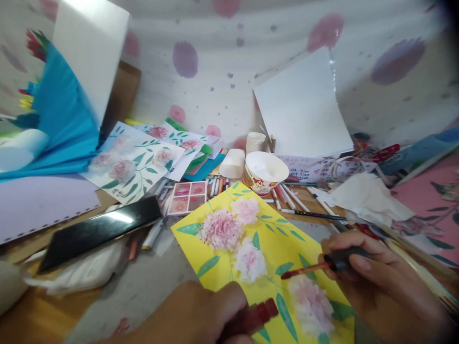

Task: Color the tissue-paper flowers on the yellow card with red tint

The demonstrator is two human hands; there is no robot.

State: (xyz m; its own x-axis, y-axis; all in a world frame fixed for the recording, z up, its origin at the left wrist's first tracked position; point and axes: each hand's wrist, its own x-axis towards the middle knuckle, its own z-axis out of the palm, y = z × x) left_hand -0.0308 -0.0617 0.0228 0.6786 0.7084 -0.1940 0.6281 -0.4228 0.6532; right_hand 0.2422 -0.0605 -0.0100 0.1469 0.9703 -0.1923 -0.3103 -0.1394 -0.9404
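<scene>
A yellow sheet [276, 239] lies in front of me, bearing pink and white tissue-like flowers [220, 229] and painted green leaves. My left hand [211, 310], over the sheet's near left side, is closed around a small dark red tube, a lip gloss tube [263, 313], its neck pointing right. In my right hand [373, 272] the black cap of a lip gloss wand [304, 271] is pinched between thumb and fingers. The wand's reddish tip points left, just above the lower right flower [311, 303]; whether they touch I cannot tell.
Behind the sheet stand a paper bowl [266, 172] and a makeup palette [187, 198]. A black phone [103, 231] lies at left, near white flower pictures [132, 165]. Pens [294, 198] and crumpled tissue [371, 198] crowd the right. A white board [304, 105] leans at the back.
</scene>
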